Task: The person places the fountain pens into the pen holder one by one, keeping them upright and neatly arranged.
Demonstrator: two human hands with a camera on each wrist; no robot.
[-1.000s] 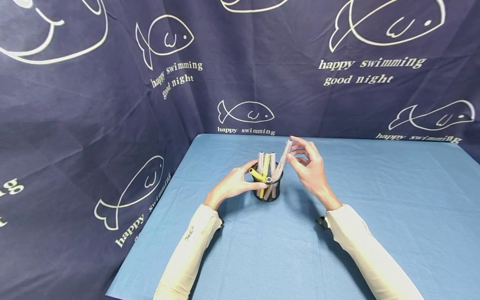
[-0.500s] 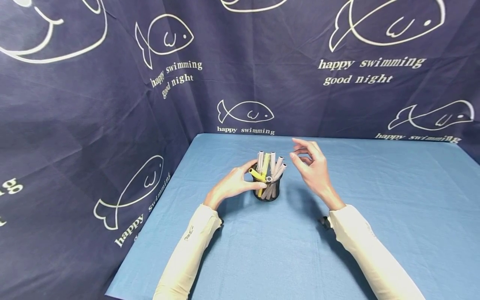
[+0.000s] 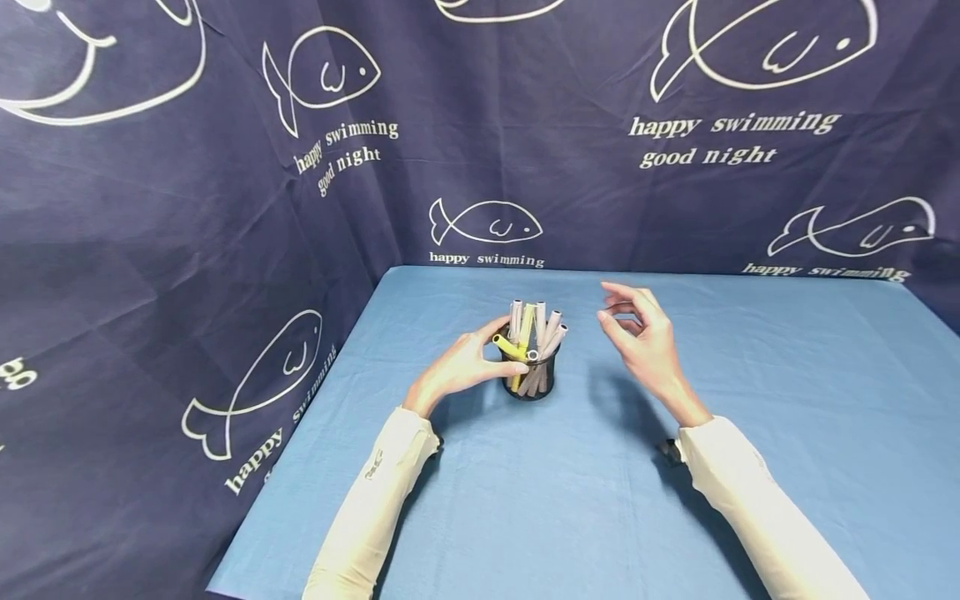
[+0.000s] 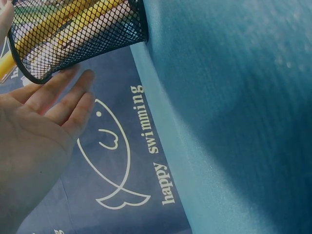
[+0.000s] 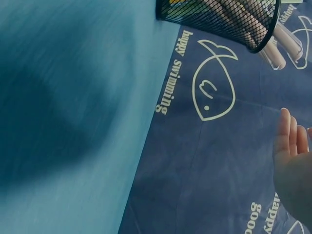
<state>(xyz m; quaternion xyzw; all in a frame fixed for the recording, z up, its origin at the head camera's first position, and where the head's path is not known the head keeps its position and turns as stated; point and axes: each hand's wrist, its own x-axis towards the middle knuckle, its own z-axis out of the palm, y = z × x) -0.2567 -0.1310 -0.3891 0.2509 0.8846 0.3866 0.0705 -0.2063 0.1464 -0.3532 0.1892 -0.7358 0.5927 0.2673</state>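
Observation:
A black mesh pen holder (image 3: pixel 543 382) stands upright on the blue tabletop, filled with yellow markers (image 3: pixel 507 347) and pale grey-white markers (image 3: pixel 556 335). My left hand (image 3: pixel 463 363) holds it from the left, thumb along the front rim and fingers behind. In the left wrist view the fingers lie against the mesh wall (image 4: pixel 105 29). My right hand (image 3: pixel 647 340) is raised to the right of the holder, apart from it, fingers loosely bent and holding nothing. The right wrist view shows two pale markers (image 5: pixel 288 43) sticking out past the rim, away from that hand (image 5: pixel 294 163).
A blue cloth (image 3: pixel 570 500) covers the table. Dark navy curtains (image 3: pixel 480 125) printed with white fish and lettering hang behind it and along its left side. Both forearms, in cream sleeves (image 3: pixel 375 500), reach in from the near edge.
The right hand let go of a pale marker, which now leans inside the pen holder, and drew away to the right. The left hand has stayed on the holder.

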